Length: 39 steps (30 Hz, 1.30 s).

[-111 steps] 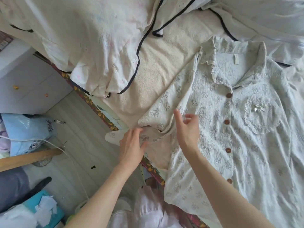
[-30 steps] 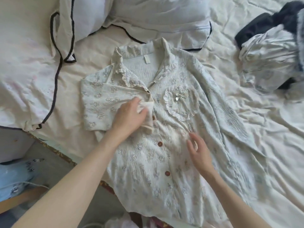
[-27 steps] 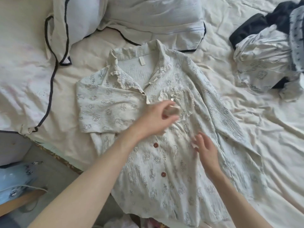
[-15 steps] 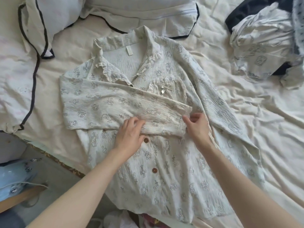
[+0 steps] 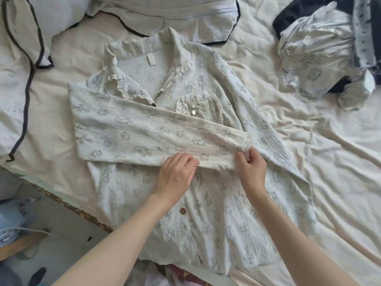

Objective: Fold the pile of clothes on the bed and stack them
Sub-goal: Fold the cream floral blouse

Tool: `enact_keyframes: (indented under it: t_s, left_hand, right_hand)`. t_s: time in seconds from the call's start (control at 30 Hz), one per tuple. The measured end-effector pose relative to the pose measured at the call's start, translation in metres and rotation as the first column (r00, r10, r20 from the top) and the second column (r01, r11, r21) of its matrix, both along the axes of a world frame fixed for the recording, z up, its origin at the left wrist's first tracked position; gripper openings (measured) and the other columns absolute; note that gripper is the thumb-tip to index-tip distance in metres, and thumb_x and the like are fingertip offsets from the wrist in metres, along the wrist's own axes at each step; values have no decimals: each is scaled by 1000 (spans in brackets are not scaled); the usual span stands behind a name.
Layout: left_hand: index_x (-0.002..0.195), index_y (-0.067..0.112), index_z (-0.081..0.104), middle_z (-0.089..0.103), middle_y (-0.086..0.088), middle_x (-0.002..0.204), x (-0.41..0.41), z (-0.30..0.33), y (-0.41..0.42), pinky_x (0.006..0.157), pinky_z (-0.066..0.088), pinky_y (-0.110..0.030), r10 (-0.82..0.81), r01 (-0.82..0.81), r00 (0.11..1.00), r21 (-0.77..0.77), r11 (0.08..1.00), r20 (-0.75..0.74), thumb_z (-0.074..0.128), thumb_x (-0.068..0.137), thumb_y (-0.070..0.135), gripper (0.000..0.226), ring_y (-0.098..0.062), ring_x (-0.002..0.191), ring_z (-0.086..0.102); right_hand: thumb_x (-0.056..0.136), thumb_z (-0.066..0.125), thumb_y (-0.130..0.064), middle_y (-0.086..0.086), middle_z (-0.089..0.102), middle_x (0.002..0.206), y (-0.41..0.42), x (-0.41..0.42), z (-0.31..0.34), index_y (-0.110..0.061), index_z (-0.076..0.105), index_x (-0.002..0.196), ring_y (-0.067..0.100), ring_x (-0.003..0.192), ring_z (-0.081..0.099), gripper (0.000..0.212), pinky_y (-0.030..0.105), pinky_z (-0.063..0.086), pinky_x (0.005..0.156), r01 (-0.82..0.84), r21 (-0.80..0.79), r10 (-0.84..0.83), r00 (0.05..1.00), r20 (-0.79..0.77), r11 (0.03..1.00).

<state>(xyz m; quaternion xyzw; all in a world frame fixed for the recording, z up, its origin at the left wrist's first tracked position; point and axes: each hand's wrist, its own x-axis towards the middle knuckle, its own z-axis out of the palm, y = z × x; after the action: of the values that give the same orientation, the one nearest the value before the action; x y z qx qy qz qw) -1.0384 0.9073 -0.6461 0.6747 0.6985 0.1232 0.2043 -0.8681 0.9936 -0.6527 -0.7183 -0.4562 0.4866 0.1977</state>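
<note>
Garment in work: a printed pyjama shirt [image 5: 206, 213] lies face up and buttoned on the bed sheet [image 5: 329, 172], collar toward the pillows [image 5: 51, 21], hem at the near bed edge.
Folded sleeve: one long sleeve [image 5: 144, 137] is laid across the chest, its cuff [image 5: 243, 145] reaching the far side of the button line.
Other sleeve: it runs out along the shirt's right side, not yet folded.
Left hand: the left hand [image 5: 175, 174] rests palm down on the sleeve's lower edge, fingers loosely bent and pressing; it grips nothing.
Right hand: the right hand [image 5: 252, 170] is at the cuff, thumb and fingers curled as if pinching the cuff edge; how firm the pinch is cannot be told.
Remaining pile: a crumpled heap of light printed and dark clothes [image 5: 323, 48] sits well apart at the upper right, unfolded.
Risk, sleeve drift: judged likely that the crinkled fabric springs back or skews if the pressing hand lifts before the cuff is set flat.
Risk, trapped creases: the chest pocket with its bow [image 5: 196, 108] lies partly under the sleeve; smoothing over it may lock in a ridge.
Risk, hem slip: the hem overhangs the bed edge [image 5: 68, 205]; a tug toward the body could drag the shirt off toward the floor [image 5: 68, 244].
Risk, uneven fold: the shirt lies at a slant to the bed edge, so the second sleeve may cross unevenly and give a lopsided packet for stacking.
</note>
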Motion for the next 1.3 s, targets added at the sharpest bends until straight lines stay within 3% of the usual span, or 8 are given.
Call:
enact_keyframes:
  t_s: [0.1, 0.37, 0.5, 0.67, 0.97, 1.07, 1.13, 1.3]
  left_hand:
    - [132, 11, 53, 47, -10, 138, 9, -6, -3, 112, 28, -36, -51, 49, 999, -175, 983, -11, 55, 94, 13, 38, -24, 129, 42]
    - [125, 11, 57, 50, -4, 127, -54, 17, -41, 103, 33, -25, 444, -425, 874, -133, 895, 199, 45, 97, 8, 30, -17, 120, 46]
    - [117, 7, 58, 50, -6, 113, -121, 19, -66, 90, 35, -22, 766, -768, 608, -89, 634, 209, 46, 95, 4, 25, -23, 102, 52]
    - [123, 6, 49, 55, -5, 114, -187, 4, -81, 82, 37, -21, 946, -924, 85, -330, 192, 312, 51, 96, 21, 31, -12, 95, 50]
    - [89, 18, 62, 65, 8, 89, -214, -13, -84, 61, 42, -7, 858, -641, -9, -662, 389, 513, 56, 93, 34, 18, -4, 80, 59]
    - [93, 4, 60, 62, -3, 86, -218, -15, -90, 65, 41, -19, 856, -623, -22, -677, 392, 516, 63, 89, 34, 30, -11, 76, 55]
    - [87, 9, 60, 62, 3, 79, -220, -13, -95, 61, 41, -14, 826, -640, -17, -640, 424, 564, 66, 86, 32, 24, -4, 68, 55]
    - [74, 19, 55, 60, 10, 67, -227, -16, -105, 56, 40, -13, 789, -706, -8, -562, 431, 615, 66, 87, 26, 19, -2, 59, 53]
  right_hand:
    - [92, 56, -15, -2, 54, 79, 0, 4, -1, -14, 57, 92, 18, 77, 55, 2, 35, 48, 70, 11, -109, -3, 997, 73, 994]
    - [93, 53, -17, 9, 50, 119, -7, -28, 19, -7, 46, 127, 24, 112, 46, 36, 42, 37, 99, -276, 78, 223, 888, 402, 958]
    - [94, 52, -21, 8, 54, 118, -5, -79, 29, -7, 50, 124, 24, 110, 48, 32, 38, 37, 95, -532, 127, 439, 793, 423, 837]
    - [97, 50, -25, 8, 56, 116, 5, -167, 33, -9, 51, 125, 23, 110, 49, 33, 40, 39, 97, -737, 143, 654, 658, 373, 661]
    - [97, 43, -44, 11, 50, 133, 33, -359, 35, -11, 44, 135, 27, 122, 45, 50, 44, 38, 101, -914, 147, 831, 405, 382, 378]
    - [96, 44, -44, 10, 62, 96, 36, -403, 28, -14, 59, 101, 25, 88, 57, 35, 36, 45, 80, -932, 29, 867, 347, 357, 362]
    - [94, 48, -36, 1, 50, 65, 35, -421, 19, -14, 52, 75, 17, 59, 46, 29, 30, 37, 61, -920, -22, 875, 365, 319, 392]
    - [86, 62, -23, -8, 51, 64, 40, -450, -3, -16, 56, 78, 6, 55, 46, 11, 22, 36, 48, -798, 2, 774, 585, 243, 603]
